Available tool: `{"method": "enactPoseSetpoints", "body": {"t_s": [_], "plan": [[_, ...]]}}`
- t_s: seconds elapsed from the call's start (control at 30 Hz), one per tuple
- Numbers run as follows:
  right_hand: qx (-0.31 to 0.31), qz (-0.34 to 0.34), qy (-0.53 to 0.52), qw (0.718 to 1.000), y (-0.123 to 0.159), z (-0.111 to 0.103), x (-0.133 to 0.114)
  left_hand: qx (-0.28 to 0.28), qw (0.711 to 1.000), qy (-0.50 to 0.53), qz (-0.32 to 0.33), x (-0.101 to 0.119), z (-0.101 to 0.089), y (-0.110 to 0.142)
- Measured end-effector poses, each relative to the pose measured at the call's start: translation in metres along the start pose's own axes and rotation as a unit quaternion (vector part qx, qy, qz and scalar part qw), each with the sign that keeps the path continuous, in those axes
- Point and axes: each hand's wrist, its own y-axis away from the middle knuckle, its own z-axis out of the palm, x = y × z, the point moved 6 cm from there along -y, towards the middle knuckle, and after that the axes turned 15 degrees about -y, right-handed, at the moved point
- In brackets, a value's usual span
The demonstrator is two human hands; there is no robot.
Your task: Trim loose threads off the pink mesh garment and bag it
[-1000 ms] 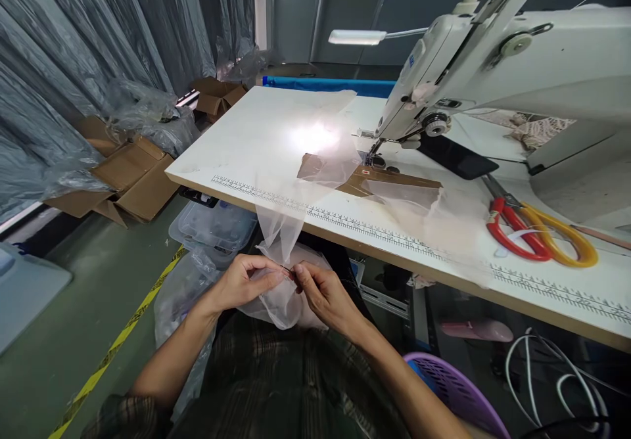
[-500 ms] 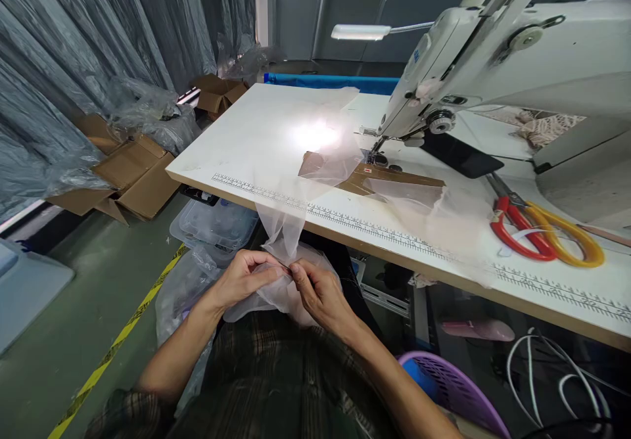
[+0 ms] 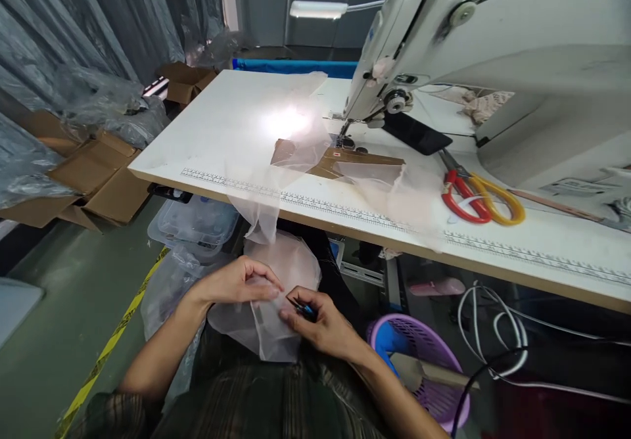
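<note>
Over my lap, my left hand (image 3: 249, 281) pinches a piece of sheer pale fabric (image 3: 279, 334) between thumb and fingers. Close beside it, my right hand (image 3: 315, 321) is closed around small thread snips (image 3: 306, 309), dark with a bit of blue; their pointed tip faces my left hand. The fingers hide most of the snips. More sheer fabric (image 3: 259, 212) hangs over the table's front edge, above my hands. On the table, a brown pattern piece (image 3: 365, 158) lies partly under sheer fabric near the needle of the sewing machine (image 3: 367, 84).
Red-and-yellow-handled scissors (image 3: 480, 196) and a black phone (image 3: 417, 133) rest on the white table (image 3: 197, 123). Below it are a purple basket (image 3: 419, 327), looped white cable (image 3: 493, 327) and a clear plastic box (image 3: 192, 222). Cardboard boxes (image 3: 103, 176) stand on the floor at left.
My hands have come slightly apart and lower, and the snips now show in my right hand. The fabric in my left hand lies more spread out. The view has turned rightward.
</note>
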Motion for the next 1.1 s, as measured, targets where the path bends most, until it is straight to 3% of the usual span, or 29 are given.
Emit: {"method": "enactPoseSetpoints", "body": {"t_s": [0.1, 0.17, 0.23, 0.3, 0.47, 0.57, 0.7, 0.93, 1.1], "plan": [[0.124, -0.037, 0.025, 0.991, -0.005, -0.034, 0.01, 0.175, 0.978, -0.111, 0.013, -0.009, -0.021, -0.025], [0.212, -0.049, 0.067, 0.974, -0.007, -0.058, 0.017, 0.302, 0.932, -0.2, -0.006, -0.015, -0.032, -0.035], [0.255, -0.037, 0.13, 0.957, -0.009, -0.075, 0.024, 0.367, 0.89, -0.269, -0.003, -0.018, -0.031, -0.04], [0.276, -0.022, 0.198, 0.94, -0.009, -0.084, 0.027, 0.369, 0.88, -0.296, 0.043, -0.018, -0.019, -0.043], [0.351, -0.081, 0.26, 0.896, -0.007, -0.094, 0.011, 0.256, 0.874, -0.363, 0.198, -0.015, 0.029, -0.046], [0.33, -0.138, 0.216, 0.908, -0.015, -0.089, -0.005, 0.206, 0.856, -0.428, 0.207, -0.022, 0.045, -0.052], [0.28, -0.17, 0.168, 0.93, -0.033, -0.075, -0.023, 0.168, 0.848, -0.463, 0.198, -0.032, 0.052, -0.061], [0.206, -0.162, 0.065, 0.963, -0.076, -0.039, -0.032, 0.207, 0.826, -0.475, 0.22, -0.047, 0.056, -0.067], [0.216, -0.161, 0.024, 0.963, -0.086, -0.032, -0.029, 0.284, 0.806, -0.45, 0.259, -0.039, 0.049, -0.057]]}}
